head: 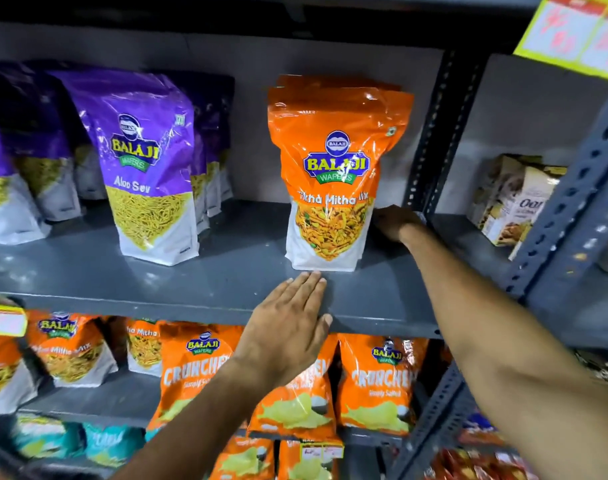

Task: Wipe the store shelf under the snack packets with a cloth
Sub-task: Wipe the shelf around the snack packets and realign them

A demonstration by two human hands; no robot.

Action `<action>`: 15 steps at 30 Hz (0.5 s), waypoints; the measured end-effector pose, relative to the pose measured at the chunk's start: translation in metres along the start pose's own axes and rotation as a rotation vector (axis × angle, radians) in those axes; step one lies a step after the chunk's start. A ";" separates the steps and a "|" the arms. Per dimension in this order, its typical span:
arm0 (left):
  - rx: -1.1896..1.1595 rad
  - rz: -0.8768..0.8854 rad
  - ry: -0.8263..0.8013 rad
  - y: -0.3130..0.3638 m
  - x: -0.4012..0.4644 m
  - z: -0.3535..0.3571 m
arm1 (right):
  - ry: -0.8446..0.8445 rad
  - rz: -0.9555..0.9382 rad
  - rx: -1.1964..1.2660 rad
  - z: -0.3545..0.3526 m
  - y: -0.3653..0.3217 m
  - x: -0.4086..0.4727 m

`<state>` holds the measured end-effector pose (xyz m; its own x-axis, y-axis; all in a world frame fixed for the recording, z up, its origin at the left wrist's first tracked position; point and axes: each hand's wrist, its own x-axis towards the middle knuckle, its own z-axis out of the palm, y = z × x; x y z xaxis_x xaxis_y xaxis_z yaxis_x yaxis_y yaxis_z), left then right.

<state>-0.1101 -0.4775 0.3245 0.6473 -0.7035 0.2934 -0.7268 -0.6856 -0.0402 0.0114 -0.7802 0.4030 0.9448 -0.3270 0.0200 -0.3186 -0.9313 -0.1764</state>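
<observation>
Shelf [191, 271] grey, left hand [288, 327] flat at front, right hand [394, 221] behind orange packet [333, 174]

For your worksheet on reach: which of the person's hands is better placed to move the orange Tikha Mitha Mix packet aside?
Probably the right hand: it is already beside the orange packet, partly behind it. The left hand lies flat at the shelf front edge, fingers open.

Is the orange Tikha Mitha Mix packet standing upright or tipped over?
Upright. The orange Tikha Mitha Mix packet stands on its white base on the grey shelf, sealed top edge uppermost, label reading level.
</observation>
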 end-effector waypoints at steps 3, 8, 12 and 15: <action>-0.002 -0.003 -0.010 0.001 -0.001 -0.002 | 0.066 0.068 -0.040 0.005 -0.005 -0.043; -0.014 0.002 -0.025 0.002 -0.003 -0.005 | 0.171 0.056 0.027 0.019 -0.013 -0.154; -0.031 0.014 -0.031 0.001 -0.003 -0.005 | 0.333 -0.019 -0.004 0.034 -0.030 -0.251; -0.050 0.014 -0.017 0.000 -0.003 -0.005 | 0.337 -0.024 0.018 0.038 -0.033 -0.294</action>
<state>-0.1136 -0.4746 0.3288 0.6406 -0.7164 0.2764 -0.7461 -0.6658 0.0036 -0.2535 -0.6474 0.3653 0.8730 -0.3420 0.3477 -0.2919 -0.9375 -0.1894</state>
